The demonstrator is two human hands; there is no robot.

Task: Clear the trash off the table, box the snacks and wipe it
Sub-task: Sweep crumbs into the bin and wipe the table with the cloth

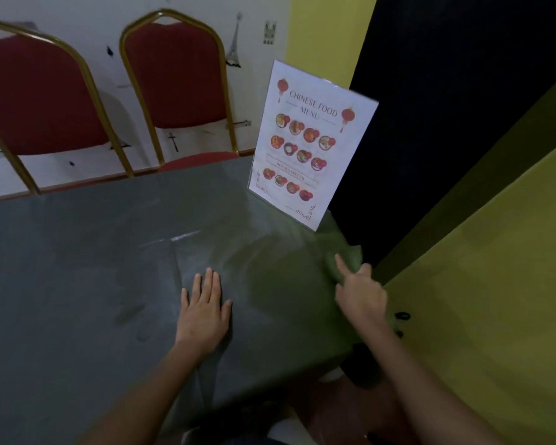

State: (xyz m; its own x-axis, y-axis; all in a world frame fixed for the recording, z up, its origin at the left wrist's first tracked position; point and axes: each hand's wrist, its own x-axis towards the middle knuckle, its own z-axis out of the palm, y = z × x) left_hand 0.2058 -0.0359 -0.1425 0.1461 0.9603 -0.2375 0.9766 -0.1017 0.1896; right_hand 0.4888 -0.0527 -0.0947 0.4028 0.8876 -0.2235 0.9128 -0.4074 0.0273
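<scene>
The table [87, 284] has a dark grey glossy top with faint wet streaks across it. My left hand [203, 313] lies flat on the top, palm down, fingers together, holding nothing. My right hand [360, 293] is at the table's right edge, gripping a green cloth [341, 255] that lies bunched on the surface; the forefinger points out along the cloth. No trash or snacks show on the table.
A clear stand with a Chinese food menu [305, 146] is upright at the table's far right corner, just beyond the cloth. Two red chairs with gold frames [39, 94] [174, 75] stand at the far side. A yellow-green wall [482, 284] runs close along the right.
</scene>
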